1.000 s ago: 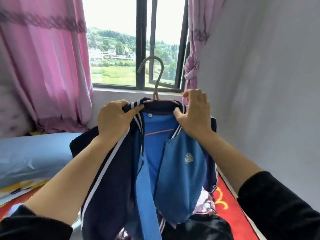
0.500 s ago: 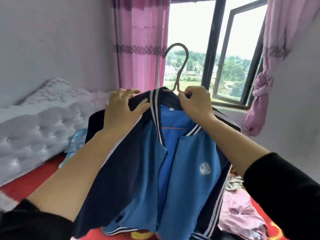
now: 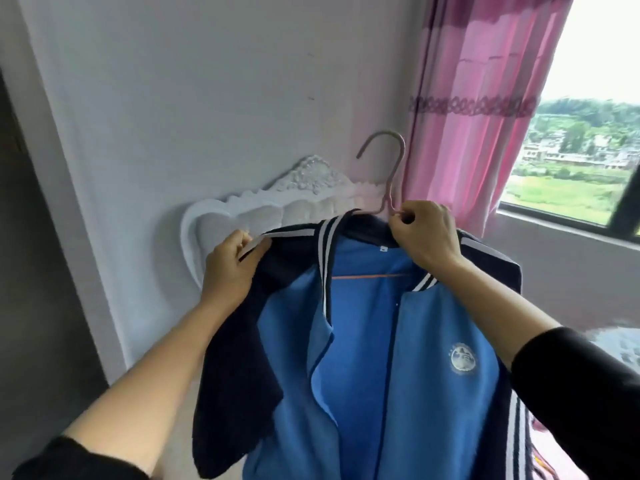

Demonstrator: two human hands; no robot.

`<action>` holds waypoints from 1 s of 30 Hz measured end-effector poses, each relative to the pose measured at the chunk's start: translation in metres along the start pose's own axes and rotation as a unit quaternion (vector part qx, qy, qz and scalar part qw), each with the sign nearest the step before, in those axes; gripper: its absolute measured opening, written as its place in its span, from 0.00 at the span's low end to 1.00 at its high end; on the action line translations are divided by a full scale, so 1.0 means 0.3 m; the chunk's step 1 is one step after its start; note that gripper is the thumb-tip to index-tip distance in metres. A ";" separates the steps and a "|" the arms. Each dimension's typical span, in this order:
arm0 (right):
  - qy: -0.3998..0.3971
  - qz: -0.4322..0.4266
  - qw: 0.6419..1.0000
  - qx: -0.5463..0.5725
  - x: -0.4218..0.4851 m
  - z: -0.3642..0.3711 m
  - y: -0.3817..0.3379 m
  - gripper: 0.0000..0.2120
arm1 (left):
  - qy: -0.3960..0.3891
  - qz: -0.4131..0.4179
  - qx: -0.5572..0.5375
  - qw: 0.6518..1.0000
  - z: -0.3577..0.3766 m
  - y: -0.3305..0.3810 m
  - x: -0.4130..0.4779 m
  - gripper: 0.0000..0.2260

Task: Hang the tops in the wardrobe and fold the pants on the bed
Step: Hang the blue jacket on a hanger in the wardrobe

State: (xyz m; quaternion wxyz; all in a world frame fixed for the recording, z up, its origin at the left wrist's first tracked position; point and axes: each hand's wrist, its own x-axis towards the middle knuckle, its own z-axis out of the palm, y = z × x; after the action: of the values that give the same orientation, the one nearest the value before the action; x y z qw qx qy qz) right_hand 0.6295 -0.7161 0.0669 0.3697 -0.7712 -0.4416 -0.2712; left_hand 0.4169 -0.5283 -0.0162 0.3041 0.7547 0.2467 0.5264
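A blue and navy jacket (image 3: 381, 358) with white stripes and a round chest badge hangs on a pinkish wire hanger (image 3: 389, 174), held up in front of me. My left hand (image 3: 232, 268) grips the jacket's left shoulder at its white-striped edge. My right hand (image 3: 424, 237) pinches the base of the hanger's hook at the collar. The hook points up and curves left, free of any rail. The jacket's front hangs open. No wardrobe rail or pants are in view.
A white carved headboard (image 3: 242, 209) stands against the pale wall behind the jacket. A pink curtain (image 3: 478, 109) hangs at the right beside a window (image 3: 588, 140). A dark vertical panel (image 3: 31, 271) fills the left edge.
My view has swung left, from the window toward the wall and headboard. The jacket on its hanger came along, both hands keeping their hold.
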 end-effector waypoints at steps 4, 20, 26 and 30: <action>-0.007 -0.006 1.000 0.025 -0.009 0.147 -0.179 0.18 | -0.065 -0.013 0.105 0.992 -0.302 -0.119 0.074 0.27; -0.159 0.065 0.960 0.219 -0.004 0.734 -1.018 0.09 | -0.089 -0.033 0.304 0.948 -1.062 -0.477 0.103 0.31; -0.221 -0.027 0.937 0.269 0.014 0.874 -1.292 0.16 | 0.011 0.023 0.373 0.928 -1.191 -0.555 0.148 0.24; -0.305 -0.057 0.875 0.371 0.034 0.979 -1.418 0.11 | 0.123 -0.017 0.392 0.911 -1.302 -0.661 0.195 0.22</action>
State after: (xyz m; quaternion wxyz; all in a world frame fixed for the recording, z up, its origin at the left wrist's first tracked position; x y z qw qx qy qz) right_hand 0.2862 -0.3303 0.0450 0.4591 -0.5958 -0.6437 0.1409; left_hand 0.0564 -0.2726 -0.0190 -0.0402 0.7381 0.4817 0.4707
